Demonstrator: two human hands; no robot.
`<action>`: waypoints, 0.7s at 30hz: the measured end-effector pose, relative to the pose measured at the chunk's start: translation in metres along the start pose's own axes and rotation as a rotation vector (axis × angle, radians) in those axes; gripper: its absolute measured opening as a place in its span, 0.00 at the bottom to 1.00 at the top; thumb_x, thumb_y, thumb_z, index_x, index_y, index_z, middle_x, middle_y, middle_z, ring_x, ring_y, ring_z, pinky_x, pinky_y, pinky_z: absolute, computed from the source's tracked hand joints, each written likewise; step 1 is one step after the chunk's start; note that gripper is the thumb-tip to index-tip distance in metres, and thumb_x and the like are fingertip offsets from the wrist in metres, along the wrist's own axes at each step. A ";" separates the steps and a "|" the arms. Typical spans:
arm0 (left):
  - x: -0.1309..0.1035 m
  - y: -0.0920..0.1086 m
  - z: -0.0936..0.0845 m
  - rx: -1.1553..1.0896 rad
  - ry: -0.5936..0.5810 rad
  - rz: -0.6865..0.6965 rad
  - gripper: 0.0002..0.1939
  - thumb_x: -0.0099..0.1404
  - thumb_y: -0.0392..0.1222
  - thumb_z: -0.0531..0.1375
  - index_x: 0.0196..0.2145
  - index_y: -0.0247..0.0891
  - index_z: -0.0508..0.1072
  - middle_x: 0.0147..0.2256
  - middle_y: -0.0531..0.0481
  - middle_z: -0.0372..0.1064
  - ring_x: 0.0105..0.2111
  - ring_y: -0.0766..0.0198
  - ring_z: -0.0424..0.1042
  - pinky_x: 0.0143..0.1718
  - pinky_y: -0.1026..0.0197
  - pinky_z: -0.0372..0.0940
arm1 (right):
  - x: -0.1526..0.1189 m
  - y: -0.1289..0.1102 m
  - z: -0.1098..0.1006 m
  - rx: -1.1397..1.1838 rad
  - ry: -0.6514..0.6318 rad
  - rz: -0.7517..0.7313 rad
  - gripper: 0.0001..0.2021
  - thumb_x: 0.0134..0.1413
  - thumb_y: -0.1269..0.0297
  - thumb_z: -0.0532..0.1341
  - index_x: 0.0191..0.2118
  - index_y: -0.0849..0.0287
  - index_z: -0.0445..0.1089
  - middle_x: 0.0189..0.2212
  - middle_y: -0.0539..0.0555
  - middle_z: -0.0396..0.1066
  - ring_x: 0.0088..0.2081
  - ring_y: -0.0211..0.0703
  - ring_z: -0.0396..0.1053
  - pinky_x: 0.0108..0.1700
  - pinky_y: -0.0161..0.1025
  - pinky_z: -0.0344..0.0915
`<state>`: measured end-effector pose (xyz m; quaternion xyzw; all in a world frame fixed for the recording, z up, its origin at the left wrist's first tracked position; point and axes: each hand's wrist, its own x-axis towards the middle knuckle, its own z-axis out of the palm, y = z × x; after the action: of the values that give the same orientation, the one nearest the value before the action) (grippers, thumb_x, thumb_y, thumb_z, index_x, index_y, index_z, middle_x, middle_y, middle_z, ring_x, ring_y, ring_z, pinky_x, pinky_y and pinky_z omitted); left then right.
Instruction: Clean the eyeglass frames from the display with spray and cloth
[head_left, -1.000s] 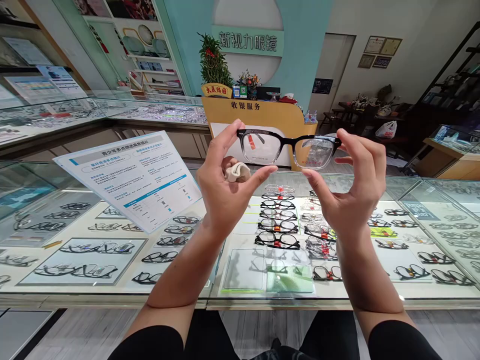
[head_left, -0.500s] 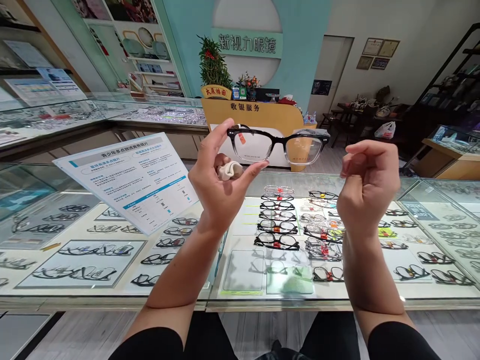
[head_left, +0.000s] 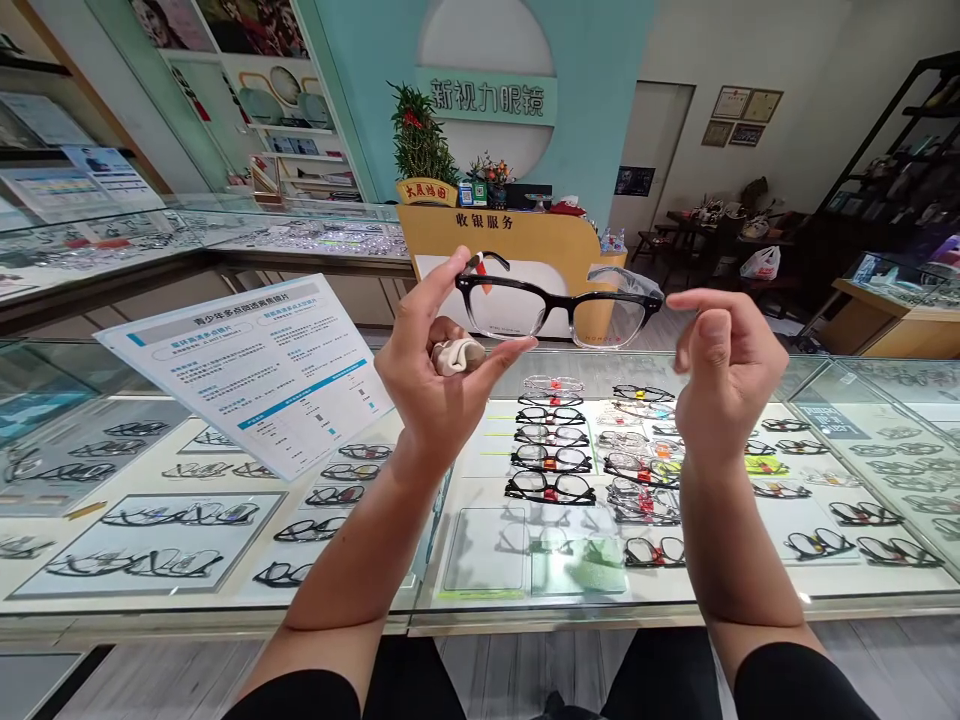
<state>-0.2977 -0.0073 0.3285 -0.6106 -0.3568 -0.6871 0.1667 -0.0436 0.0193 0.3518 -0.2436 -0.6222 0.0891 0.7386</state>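
Head view: left of the black-to-clear plastic spectacles (head_left: 559,302), a white, blue-printed rectangular sheet (head_left: 247,375) could be knocked if your elbow swings wide. Your left hand (head_left: 429,372) pinches the spectacles' left end, a crumpled beige cloth (head_left: 457,355) bunched in the same fingers; so divided, that grip could let them drop onto the glass-topped table (head_left: 600,618) below. Right of the spectacles, your right hand (head_left: 735,372) has half-curled fingers; whether they touch, I cannot tell. A careless poke could twist the spectacles loose.
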 end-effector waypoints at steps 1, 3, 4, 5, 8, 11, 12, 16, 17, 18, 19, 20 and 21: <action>-0.001 0.000 0.000 -0.007 0.003 -0.008 0.43 0.64 0.68 0.77 0.70 0.58 0.71 0.70 0.41 0.73 0.40 0.55 0.83 0.30 0.48 0.73 | 0.000 0.000 0.000 0.002 -0.021 0.004 0.23 0.71 0.36 0.65 0.48 0.51 0.84 0.27 0.50 0.72 0.28 0.43 0.70 0.29 0.42 0.66; -0.001 0.001 0.001 -0.007 0.019 -0.008 0.43 0.62 0.67 0.78 0.70 0.60 0.71 0.70 0.41 0.73 0.35 0.58 0.81 0.29 0.50 0.72 | 0.000 0.000 -0.001 -0.012 -0.084 0.011 0.24 0.72 0.38 0.64 0.57 0.49 0.83 0.42 0.55 0.83 0.40 0.49 0.80 0.38 0.47 0.76; -0.001 0.002 0.002 -0.003 0.031 0.002 0.43 0.62 0.66 0.78 0.69 0.61 0.72 0.70 0.41 0.74 0.33 0.59 0.80 0.28 0.51 0.71 | -0.001 0.000 -0.001 -0.018 -0.115 0.016 0.23 0.74 0.39 0.63 0.59 0.48 0.83 0.48 0.57 0.84 0.46 0.51 0.82 0.43 0.49 0.79; -0.002 0.003 0.002 0.001 0.042 0.014 0.42 0.62 0.66 0.78 0.69 0.61 0.72 0.70 0.41 0.74 0.32 0.60 0.79 0.27 0.52 0.70 | -0.002 0.001 -0.001 -0.023 -0.142 0.021 0.22 0.75 0.41 0.63 0.60 0.47 0.83 0.52 0.58 0.85 0.49 0.53 0.83 0.46 0.51 0.80; -0.002 0.005 0.003 0.013 0.063 0.028 0.42 0.62 0.67 0.78 0.68 0.61 0.72 0.69 0.41 0.75 0.30 0.60 0.78 0.25 0.54 0.67 | -0.005 0.003 -0.001 -0.020 -0.183 0.038 0.21 0.78 0.44 0.61 0.62 0.48 0.84 0.52 0.57 0.86 0.50 0.53 0.83 0.50 0.54 0.81; -0.002 0.004 0.003 0.033 0.062 0.018 0.42 0.61 0.69 0.78 0.68 0.60 0.72 0.70 0.41 0.74 0.33 0.57 0.80 0.25 0.54 0.67 | -0.007 0.004 -0.001 -0.031 -0.200 0.060 0.22 0.78 0.45 0.61 0.64 0.48 0.83 0.52 0.57 0.86 0.49 0.53 0.83 0.49 0.55 0.82; -0.002 0.003 0.003 0.040 0.059 0.009 0.43 0.61 0.69 0.78 0.68 0.60 0.72 0.70 0.41 0.74 0.34 0.56 0.81 0.25 0.54 0.67 | -0.007 0.003 0.000 -0.035 -0.206 0.064 0.22 0.78 0.45 0.61 0.64 0.48 0.83 0.52 0.57 0.86 0.50 0.53 0.84 0.50 0.55 0.82; -0.002 -0.002 0.001 0.034 0.040 -0.003 0.44 0.61 0.71 0.77 0.69 0.58 0.71 0.71 0.42 0.73 0.40 0.53 0.83 0.26 0.52 0.68 | -0.007 0.003 0.001 -0.013 -0.226 0.069 0.22 0.78 0.46 0.60 0.65 0.46 0.83 0.54 0.57 0.86 0.53 0.56 0.84 0.52 0.59 0.84; -0.002 -0.003 0.001 0.026 0.033 0.007 0.44 0.62 0.72 0.76 0.69 0.57 0.71 0.71 0.43 0.73 0.41 0.52 0.83 0.26 0.52 0.68 | -0.007 0.003 0.002 -0.009 -0.229 0.068 0.21 0.78 0.46 0.60 0.65 0.46 0.83 0.54 0.57 0.86 0.53 0.56 0.84 0.53 0.60 0.84; -0.001 -0.005 0.001 0.020 0.024 0.020 0.44 0.63 0.73 0.75 0.69 0.57 0.70 0.71 0.43 0.73 0.42 0.51 0.84 0.25 0.51 0.67 | -0.007 0.003 0.002 -0.008 -0.231 0.066 0.21 0.78 0.46 0.60 0.65 0.46 0.83 0.54 0.57 0.86 0.53 0.56 0.85 0.53 0.60 0.84; -0.001 -0.006 0.001 0.017 0.018 0.034 0.44 0.64 0.74 0.74 0.69 0.55 0.70 0.71 0.44 0.73 0.44 0.50 0.84 0.25 0.51 0.67 | -0.007 0.003 0.002 -0.011 -0.234 0.065 0.21 0.78 0.47 0.60 0.65 0.46 0.83 0.53 0.57 0.86 0.53 0.56 0.85 0.53 0.60 0.84; 0.000 -0.007 0.000 0.018 0.011 0.046 0.44 0.65 0.74 0.73 0.70 0.54 0.70 0.71 0.44 0.73 0.45 0.50 0.84 0.25 0.51 0.66 | -0.007 0.004 0.002 -0.013 -0.236 0.065 0.22 0.78 0.47 0.60 0.65 0.46 0.83 0.53 0.57 0.87 0.52 0.56 0.85 0.52 0.60 0.84; 0.000 -0.008 0.000 0.020 0.005 0.054 0.44 0.66 0.74 0.72 0.70 0.53 0.69 0.71 0.44 0.73 0.46 0.49 0.84 0.25 0.51 0.66 | -0.007 0.004 0.002 -0.014 -0.238 0.067 0.22 0.78 0.47 0.60 0.64 0.46 0.83 0.52 0.57 0.87 0.51 0.55 0.85 0.52 0.59 0.84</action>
<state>-0.3028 -0.0016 0.3266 -0.6164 -0.3469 -0.6802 0.1922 -0.0463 0.0198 0.3444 -0.2573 -0.6975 0.1377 0.6545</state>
